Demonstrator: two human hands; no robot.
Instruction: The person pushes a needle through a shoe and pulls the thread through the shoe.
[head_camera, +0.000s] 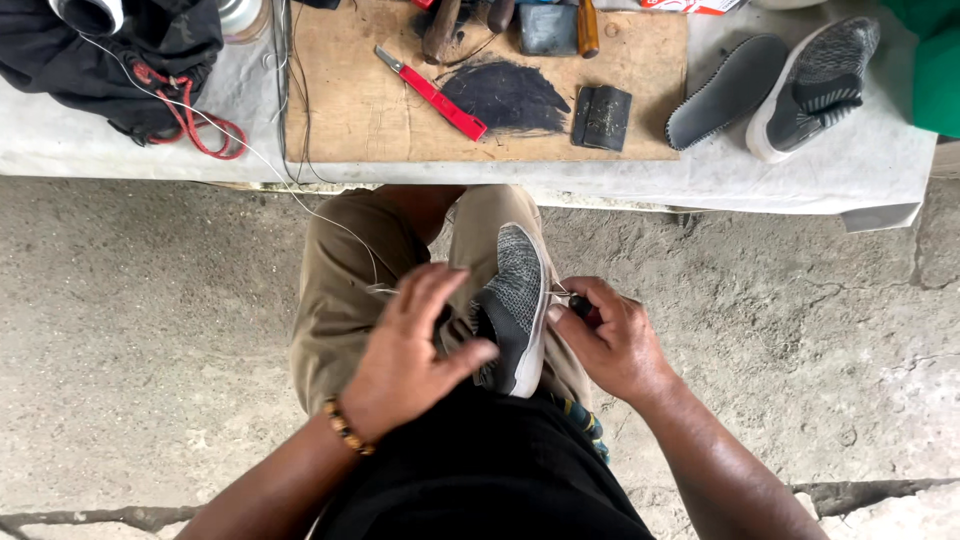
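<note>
Knit sneaker (516, 300) on lap; my left hand (405, 355) spread, steadying it; right hand (610, 345) at 3 o'clock pinching awl (580, 306); I'd keep thread (330, 220) taut.

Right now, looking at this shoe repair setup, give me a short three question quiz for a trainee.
1. True or false: the grey knit shoe lies on the person's lap, between the left hand and the right hand.
2. Multiple choice: what lies on the wooden board beside the black patch? A) a red utility knife B) a yellow tape measure C) a blue brush
3. Fill in: the removed insole lies beside the second ______ on the bench.

Key: 1 true. 2 A. 3 shoe.
</note>
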